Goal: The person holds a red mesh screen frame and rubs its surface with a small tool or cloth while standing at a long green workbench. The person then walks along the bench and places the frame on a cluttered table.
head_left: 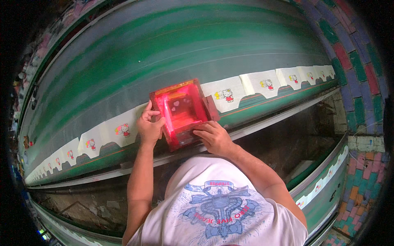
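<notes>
Glossy red squarish frame (183,110), stained, lies at table's (135,61) near edge, over scalloped white strip (252,85); slightly longer axis crosses edge, far end leaning left. Left hand (150,126) pinches left side; right hand (215,138), near side.

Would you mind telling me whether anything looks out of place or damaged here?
Nothing stands out as damaged. The frame between the left hand and right hand is red-stained and the tabletop is streaked green and grey, but that looks like ordinary use; the white pieces lie in a row.
</notes>
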Motion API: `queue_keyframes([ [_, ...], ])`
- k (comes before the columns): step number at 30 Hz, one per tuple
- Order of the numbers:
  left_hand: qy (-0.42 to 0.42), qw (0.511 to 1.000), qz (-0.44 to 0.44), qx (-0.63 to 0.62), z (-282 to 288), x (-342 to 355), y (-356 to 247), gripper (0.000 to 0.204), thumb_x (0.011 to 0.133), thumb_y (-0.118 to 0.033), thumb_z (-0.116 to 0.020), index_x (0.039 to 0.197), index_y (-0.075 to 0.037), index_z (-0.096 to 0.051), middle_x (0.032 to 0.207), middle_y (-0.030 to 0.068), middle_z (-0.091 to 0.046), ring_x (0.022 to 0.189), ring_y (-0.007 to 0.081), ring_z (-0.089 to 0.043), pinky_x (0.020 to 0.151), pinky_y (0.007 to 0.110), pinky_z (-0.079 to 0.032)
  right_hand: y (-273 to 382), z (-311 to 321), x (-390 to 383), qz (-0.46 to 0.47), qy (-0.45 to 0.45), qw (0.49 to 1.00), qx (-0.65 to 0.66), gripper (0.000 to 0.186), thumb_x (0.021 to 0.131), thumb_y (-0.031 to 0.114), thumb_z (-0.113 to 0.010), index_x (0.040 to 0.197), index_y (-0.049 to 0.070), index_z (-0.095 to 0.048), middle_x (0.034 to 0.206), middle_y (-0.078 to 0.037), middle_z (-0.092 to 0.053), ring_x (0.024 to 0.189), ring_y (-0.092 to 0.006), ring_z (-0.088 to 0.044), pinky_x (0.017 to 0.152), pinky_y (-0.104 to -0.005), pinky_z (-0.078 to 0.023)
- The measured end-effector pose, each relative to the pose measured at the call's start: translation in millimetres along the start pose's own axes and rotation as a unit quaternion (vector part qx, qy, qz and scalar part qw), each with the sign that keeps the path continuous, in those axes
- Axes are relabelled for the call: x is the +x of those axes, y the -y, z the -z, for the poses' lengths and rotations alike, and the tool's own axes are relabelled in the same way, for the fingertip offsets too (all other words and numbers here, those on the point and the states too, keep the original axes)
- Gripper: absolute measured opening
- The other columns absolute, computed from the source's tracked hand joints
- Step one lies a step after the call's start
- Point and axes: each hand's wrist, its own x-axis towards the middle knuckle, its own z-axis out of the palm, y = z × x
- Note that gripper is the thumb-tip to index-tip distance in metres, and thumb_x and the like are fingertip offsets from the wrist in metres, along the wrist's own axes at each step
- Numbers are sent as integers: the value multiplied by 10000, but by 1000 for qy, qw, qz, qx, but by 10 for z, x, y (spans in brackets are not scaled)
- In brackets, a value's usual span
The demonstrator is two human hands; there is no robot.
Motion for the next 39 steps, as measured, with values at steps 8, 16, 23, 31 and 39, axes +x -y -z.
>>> queue_keyframes([
  [8,-18,999,19,-31,-1463,42,285,268,815,108,-866,1022,14,-725,1801,311,-437,1197,156,-762,997,322,-623,-908,854,-617,-27,-28,999,-10,514,773,-91,-767,1270,38,-797,1264,-133,-765,1209,-398,-719,1053,-515,-604],
  [16,-16,996,74,-55,-1859,89,422,277,804,130,-874,1011,9,-735,1807,295,-431,1127,146,-778,953,312,-648,-1323,1331,-769,-10,-2,998,63,479,788,-99,-763,1249,26,-803,1257,-146,-768,1192,-385,-726,1028,-501,-620],
  [23,-10,992,106,-63,-1819,75,403,265,829,135,-867,1020,17,-726,1813,259,-443,1045,105,-759,875,280,-653,-1392,1442,-676,14,20,998,59,516,774,-80,-795,1275,41,-819,1258,-129,-775,1183,-360,-733,1013,-494,-612],
  [31,-29,991,122,-53,-1906,59,358,288,826,168,-831,1006,-16,-702,1822,220,-455,921,58,-678,801,256,-628,-1368,1383,-439,121,128,981,-81,415,946,186,-714,1334,63,-798,1232,-113,-755,1162,-307,-717,1009,-465,-562],
  [39,-29,992,109,-57,-1934,62,449,273,825,122,-850,1015,-8,-704,1823,244,-439,1023,93,-726,830,257,-627,-1414,1596,86,102,283,943,-144,265,937,224,-750,1142,62,-795,1087,-121,-792,1130,-327,-771,996,-450,-590],
])
